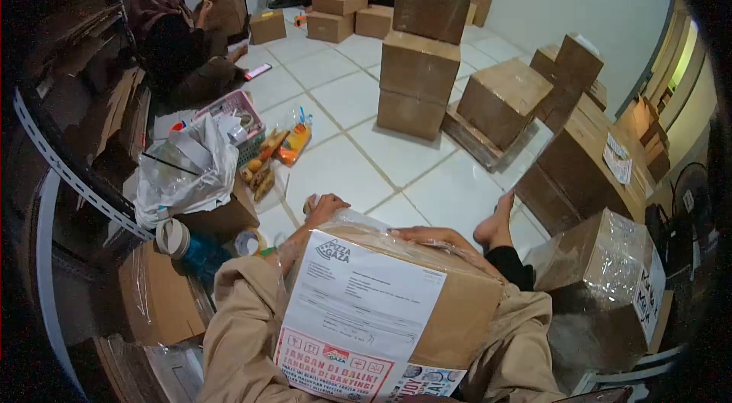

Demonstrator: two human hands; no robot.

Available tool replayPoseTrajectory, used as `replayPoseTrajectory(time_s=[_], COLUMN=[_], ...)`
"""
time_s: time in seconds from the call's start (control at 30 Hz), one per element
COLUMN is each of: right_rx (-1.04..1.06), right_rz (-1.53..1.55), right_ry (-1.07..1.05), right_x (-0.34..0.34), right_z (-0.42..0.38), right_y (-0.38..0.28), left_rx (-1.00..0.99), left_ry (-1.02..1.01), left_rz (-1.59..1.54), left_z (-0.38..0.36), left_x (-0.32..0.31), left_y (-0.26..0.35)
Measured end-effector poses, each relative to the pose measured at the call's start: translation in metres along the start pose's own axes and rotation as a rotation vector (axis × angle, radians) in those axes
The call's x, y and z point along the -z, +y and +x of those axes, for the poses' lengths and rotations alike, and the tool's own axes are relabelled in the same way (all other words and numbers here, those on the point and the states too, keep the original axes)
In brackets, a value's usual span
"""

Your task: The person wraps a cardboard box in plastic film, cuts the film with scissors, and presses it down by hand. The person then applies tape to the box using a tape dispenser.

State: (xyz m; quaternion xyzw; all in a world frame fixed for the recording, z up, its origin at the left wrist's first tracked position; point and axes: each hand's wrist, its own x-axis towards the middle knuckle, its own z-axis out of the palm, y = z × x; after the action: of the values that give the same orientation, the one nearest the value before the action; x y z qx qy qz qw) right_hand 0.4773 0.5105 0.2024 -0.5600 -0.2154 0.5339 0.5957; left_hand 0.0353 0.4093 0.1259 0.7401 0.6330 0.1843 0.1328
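A cardboard box (461, 319) rests on my lap between my bent legs, tilted towards me. It bears a white printed sheet (362, 289) and a red-printed label (335, 367). Clear stretch film (366, 221) runs along its far edge. My left hand (328, 208) is closed at the box's far left corner, around what looks like a roll of stretch film; a tan core end shows beside the fingers, the rest is hidden. Across the far top edge lies my right hand (435, 236), fingers stretched out flat, pointing left.
Stacked cartons (418, 83) stand ahead, with larger boxes (587, 151) to the right. On the left are a plastic bag (187, 166), a basket (252, 140), snacks (293, 142), a blue bottle (202, 254) and tape rolls (248, 242). Two people (171, 44) sit farther back near boxes.
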Motion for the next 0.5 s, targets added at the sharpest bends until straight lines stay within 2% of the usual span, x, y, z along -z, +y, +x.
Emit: replayPoseTrajectory(time_s=[0.07, 0.1, 0.17, 0.27, 0.33, 0.43, 0.5], right_rx=[-0.018, -0.028, -0.048, -0.04, -0.029, -0.043, -0.12], right_rz=[0.009, 0.024, 0.043, -0.001, -0.031, -0.022, 0.045], right_ry=[-0.04, -0.065, -0.103, -0.112, -0.133, -0.19, -0.234], right_x=[0.013, 0.019, 0.026, 0.02, 0.012, 0.002, 0.002], right_z=[0.028, 0.042, 0.058, 0.046, 0.02, -0.008, -0.003], right_y=[0.013, 0.019, 0.025, 0.019, 0.008, -0.007, -0.008], left_rx=[-0.062, -0.096, 0.004, 0.053, 0.031, 0.102, 0.075], left_ry=[0.251, 0.4, 0.521, 0.428, 0.486, 0.149, 0.098], left_rz=[-0.138, -0.572, -0.072, -0.063, -0.068, -0.007, -0.008], left_z=[0.007, 0.02, 0.02, 0.044, 0.054, 0.064, 0.061], left_x=[-0.015, -0.036, 0.001, 0.006, 0.005, 0.025, 0.023], left_y=[0.009, -0.001, 0.045, 0.047, 0.048, 0.061, 0.06])
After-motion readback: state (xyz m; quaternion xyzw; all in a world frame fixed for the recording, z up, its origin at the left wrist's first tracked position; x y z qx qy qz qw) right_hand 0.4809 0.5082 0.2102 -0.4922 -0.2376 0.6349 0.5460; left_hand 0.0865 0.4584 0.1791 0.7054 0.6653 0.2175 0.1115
